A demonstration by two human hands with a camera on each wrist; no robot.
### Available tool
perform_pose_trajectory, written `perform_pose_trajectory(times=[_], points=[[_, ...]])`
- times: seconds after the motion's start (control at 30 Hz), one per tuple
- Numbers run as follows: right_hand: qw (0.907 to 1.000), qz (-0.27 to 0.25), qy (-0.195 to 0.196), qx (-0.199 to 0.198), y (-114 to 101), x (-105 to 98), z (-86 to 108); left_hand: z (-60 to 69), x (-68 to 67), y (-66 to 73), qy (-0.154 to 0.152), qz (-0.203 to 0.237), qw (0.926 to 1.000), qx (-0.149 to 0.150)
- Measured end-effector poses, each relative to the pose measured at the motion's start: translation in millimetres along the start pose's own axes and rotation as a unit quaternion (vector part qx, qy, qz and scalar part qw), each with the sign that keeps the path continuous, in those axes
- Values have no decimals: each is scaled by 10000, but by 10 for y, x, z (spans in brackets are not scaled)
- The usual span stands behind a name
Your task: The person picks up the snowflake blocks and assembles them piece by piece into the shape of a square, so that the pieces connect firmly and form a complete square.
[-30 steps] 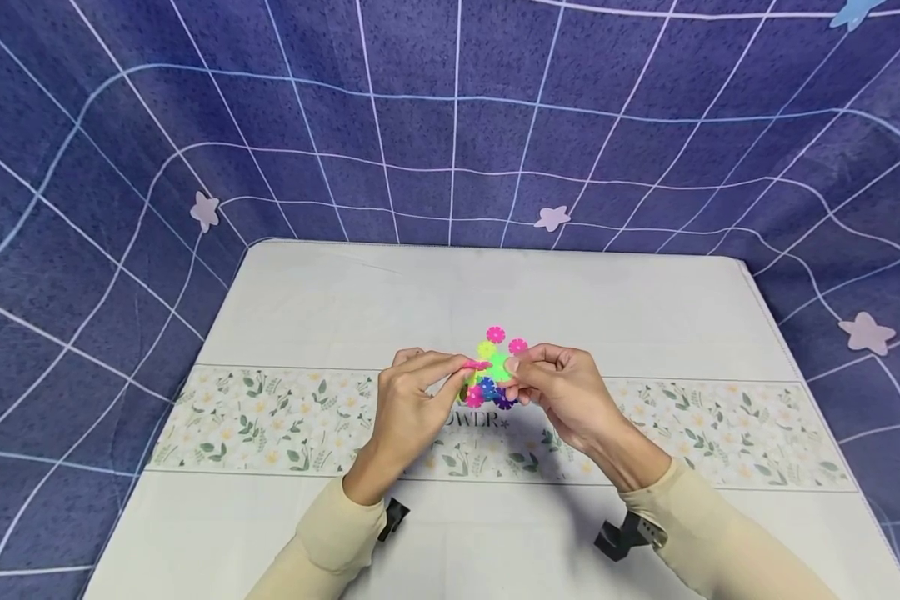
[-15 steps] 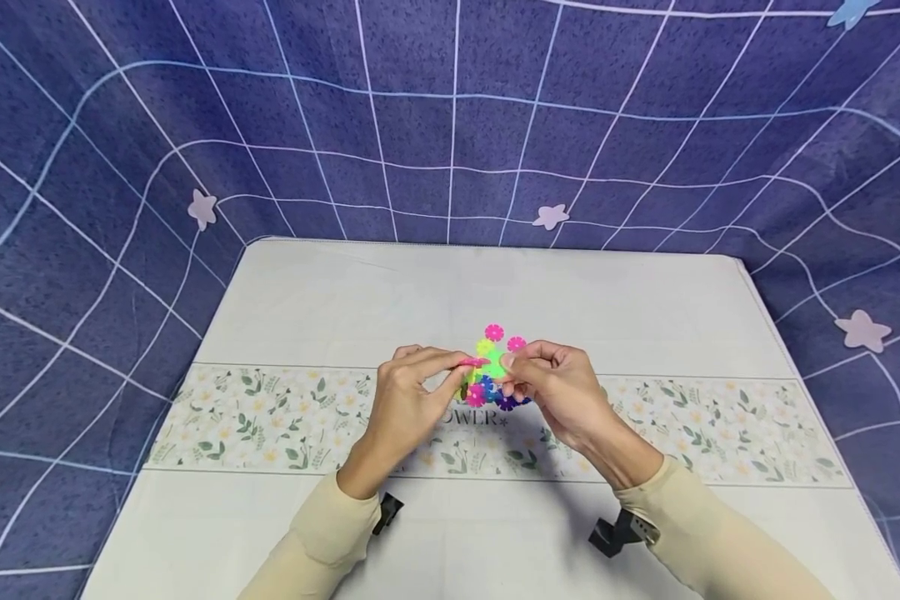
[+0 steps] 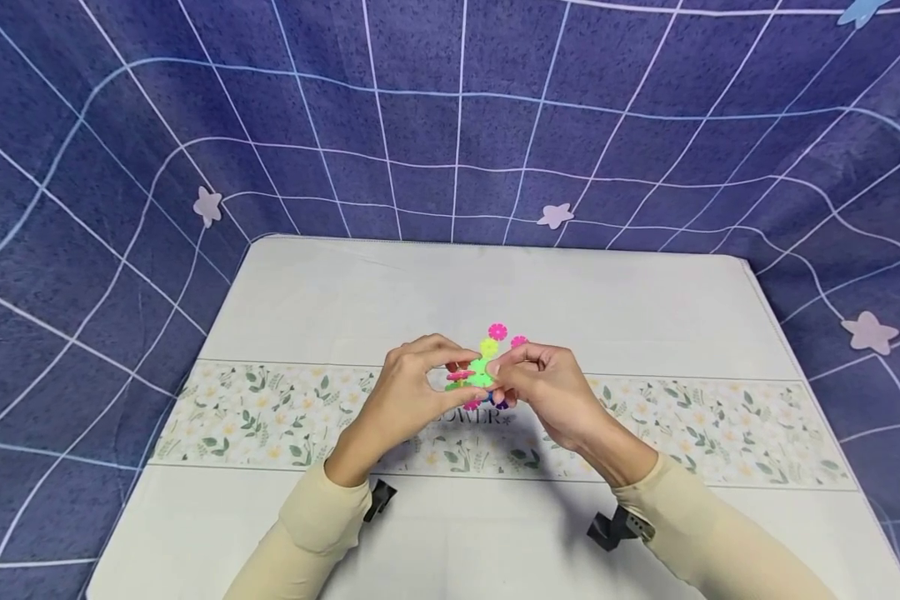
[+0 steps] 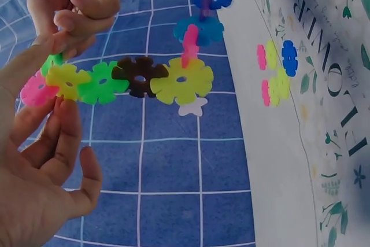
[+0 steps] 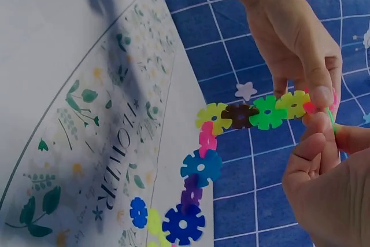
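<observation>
Several flower-shaped discs are linked in a chain; yellow, brown and green ones show in the left wrist view. Thumb and fingers of my left hand grip the chain's end around a yellow disc and a pink one. Opposite it, my right hand pinches a bright green disc, seen edge-on as a thin green sliver in the right wrist view. The green disc touches or nearly touches the pink end; whether they interlock I cannot tell. Blue and dark blue discs hang lower.
Loose-looking pink and yellow discs lie on the table just beyond the hands. The white tablecloth has a floral band across it. A dark blue grid-patterned curtain surrounds the table's back and sides.
My left thumb and fingers have spread wider apart around the pink piece and the chain end. The green disc in my right hand has shifted slightly left, with that hand.
</observation>
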State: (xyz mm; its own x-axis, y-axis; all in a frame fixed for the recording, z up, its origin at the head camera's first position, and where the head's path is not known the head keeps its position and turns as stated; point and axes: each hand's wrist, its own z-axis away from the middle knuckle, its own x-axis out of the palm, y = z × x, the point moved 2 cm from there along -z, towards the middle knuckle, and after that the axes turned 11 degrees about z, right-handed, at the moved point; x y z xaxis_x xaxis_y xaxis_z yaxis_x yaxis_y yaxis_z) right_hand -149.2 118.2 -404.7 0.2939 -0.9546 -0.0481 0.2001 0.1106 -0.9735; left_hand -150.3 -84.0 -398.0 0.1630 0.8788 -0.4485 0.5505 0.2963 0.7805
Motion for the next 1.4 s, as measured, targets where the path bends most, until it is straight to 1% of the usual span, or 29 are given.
perform_pose_trajectory(times=[0.1,0.23,0.33,0.4,0.43,0.5,0.57,0.63,0.67,0.73,0.83,0.97,1.1,1.23,1.4], points=[[10000,23,-73,15,-13,19,-3,18,-8,-17,47,14,10000,87],[9997,127,-201,-27,-49,-26,-14,43,-37,-37,72,112,9999,36],[9985,519,-149,-127,-50,-187,-76,60,-64,-56,84,200,9997,-100],[9952,965,66,-162,2,-374,-177,71,-84,-64,87,252,9995,-193],[9918,1251,207,-168,50,-484,-246,78,-95,-65,87,264,9993,-237],[9805,1886,514,-189,192,-711,-406,91,-116,-62,76,287,9991,-310],[9613,2632,787,-210,367,-901,-566,107,-130,-60,37,297,9988,-384],[9396,3291,893,-276,554,-1023,-699,123,-137,-60,-18,307,9985,-444],[9285,3593,876,-328,639,-1052,-754,130,-138,-63,-43,317,9984,-460],[9105,4037,793,-427,779,-1057,-844,141,-136,-69,-89,335,9983,-473],[8933,4392,661,-694,910,-982,-949,148,-135,-66,-109,364,9984,-427],[8755,4684,627,-1010,968,-847,-1022,154,-135,-63,-96,358,9988,-333],[8628,4877,679,-1143,970,-770,-1045,148,-137,-59,-93,380,9990,-224],[8565,4979,779,-1119,944,-764,-1065,136,-134,-50,-87,421,9990,-106],[8533,5045,809,-1043,895,-782,-1072,137,-126,-55,-88,428,9990,-97]])
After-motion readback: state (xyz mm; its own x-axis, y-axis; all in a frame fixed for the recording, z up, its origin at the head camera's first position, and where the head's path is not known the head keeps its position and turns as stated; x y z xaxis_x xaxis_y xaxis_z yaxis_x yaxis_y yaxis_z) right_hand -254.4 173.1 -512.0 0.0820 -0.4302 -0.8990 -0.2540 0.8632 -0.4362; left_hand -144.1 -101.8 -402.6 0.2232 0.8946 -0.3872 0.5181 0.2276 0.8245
